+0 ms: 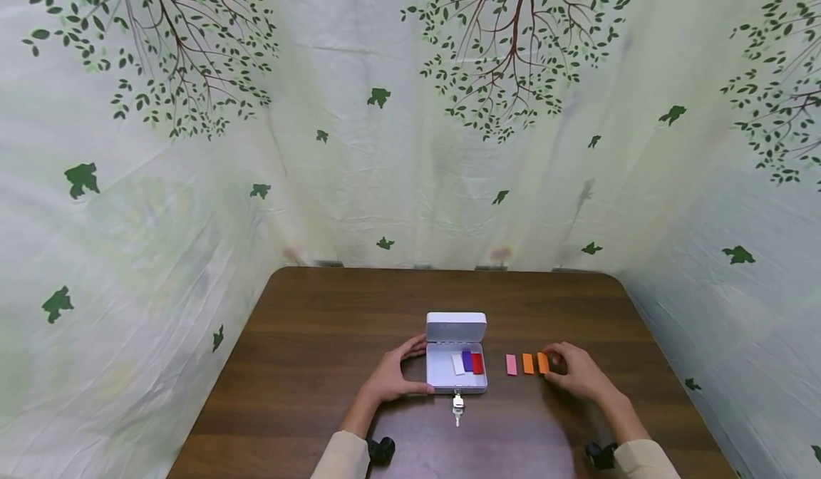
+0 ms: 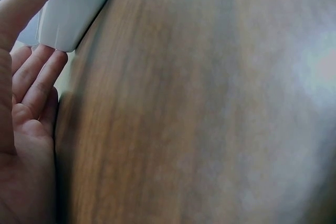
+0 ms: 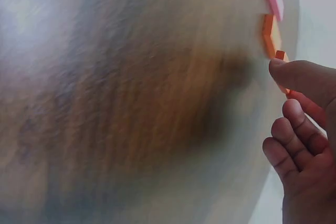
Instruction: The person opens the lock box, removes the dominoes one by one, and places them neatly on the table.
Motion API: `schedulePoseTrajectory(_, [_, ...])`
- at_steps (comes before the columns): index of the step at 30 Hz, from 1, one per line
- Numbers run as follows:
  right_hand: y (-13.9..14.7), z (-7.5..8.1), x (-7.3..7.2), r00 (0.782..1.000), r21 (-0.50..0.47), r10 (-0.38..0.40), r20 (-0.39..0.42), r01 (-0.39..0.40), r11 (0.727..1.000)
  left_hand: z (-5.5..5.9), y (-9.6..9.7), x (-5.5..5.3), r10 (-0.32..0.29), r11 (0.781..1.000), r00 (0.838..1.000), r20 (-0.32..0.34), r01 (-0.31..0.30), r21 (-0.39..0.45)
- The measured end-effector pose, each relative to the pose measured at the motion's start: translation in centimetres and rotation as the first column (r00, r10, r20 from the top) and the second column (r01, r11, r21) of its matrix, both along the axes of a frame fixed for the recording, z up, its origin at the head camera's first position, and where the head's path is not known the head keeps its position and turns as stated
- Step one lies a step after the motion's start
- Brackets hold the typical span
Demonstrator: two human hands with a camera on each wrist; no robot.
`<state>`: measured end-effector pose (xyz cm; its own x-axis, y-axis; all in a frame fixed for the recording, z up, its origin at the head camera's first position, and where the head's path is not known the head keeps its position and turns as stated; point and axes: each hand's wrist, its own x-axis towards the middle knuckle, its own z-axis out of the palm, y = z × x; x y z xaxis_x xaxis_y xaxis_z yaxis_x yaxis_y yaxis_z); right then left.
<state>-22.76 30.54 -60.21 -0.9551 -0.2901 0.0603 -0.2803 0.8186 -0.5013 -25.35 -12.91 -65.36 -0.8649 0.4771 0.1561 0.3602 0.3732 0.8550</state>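
Observation:
A small white box (image 1: 435,378) lies on the table with its lid (image 1: 457,327) raised at the back. My left hand (image 1: 393,376) holds the box at its left side, thumb at the front corner and fingers towards the back. Inside, at the right, lie a white block (image 1: 458,364), a purple block (image 1: 467,361) and a red block (image 1: 477,363). Keys (image 1: 458,409) hang from the front lock. Thumb and finger of my right hand (image 1: 580,372) pinch an orange block (image 1: 543,363). Left of it are another orange block (image 1: 528,363) and a pink block (image 1: 511,365).
The brown wooden table (image 1: 321,393) ends at a back edge against a pale curtain (image 1: 417,179) printed with trees and leaves. More curtain hangs along both sides. A dark band (image 1: 381,452) is on the left wrist, and another (image 1: 601,455) on the right.

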Motion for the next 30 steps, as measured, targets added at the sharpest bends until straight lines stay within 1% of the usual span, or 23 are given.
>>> schedulePoseTrajectory(2, [0.2, -0.1, 0.1, 1.0, -0.003, -0.001, 0.004, 0.001, 1.0, 0.0, 0.0, 0.0, 0.001, 1.0, 1.0, -0.001, -0.001, 0.0])
schedulePoseTrajectory(9, [0.2, -1.3, 0.2, 0.997, -0.012, -0.051, 0.064, 0.052, 0.999, -0.1, 0.0, 0.1, 0.005, 1.0, 1.0, -0.009, -0.005, 0.002])
schedulePoseTrajectory(12, [0.1, -1.6, 0.2, 0.995, -0.014, -0.058, 0.075, 0.059, 0.998, -0.2, 0.0, 0.0, 0.002, 1.0, 1.0, -0.012, -0.002, -0.002])
schedulePoseTrajectory(19, [0.0, -1.7, 0.3, 0.996, -0.016, -0.068, 0.063, 0.069, 0.998, -0.2, 0.1, 0.0, 0.0, 1.0, 0.999, -0.043, 0.0, -0.005])
schedulePoseTrajectory(26, [0.0, -1.5, 0.4, 0.997, -0.049, -0.056, 0.053, 0.059, 0.997, 0.1, 0.0, 0.1, -0.001, 1.0, 1.0, -0.001, 0.001, -0.002])
schedulePoseTrajectory(30, [-0.1, -1.5, 0.6, 0.998, -0.046, -0.065, 0.025, 0.066, 0.997, 0.0, -0.1, 0.1, -0.007, 1.0, 1.0, -0.015, 0.007, 0.006])
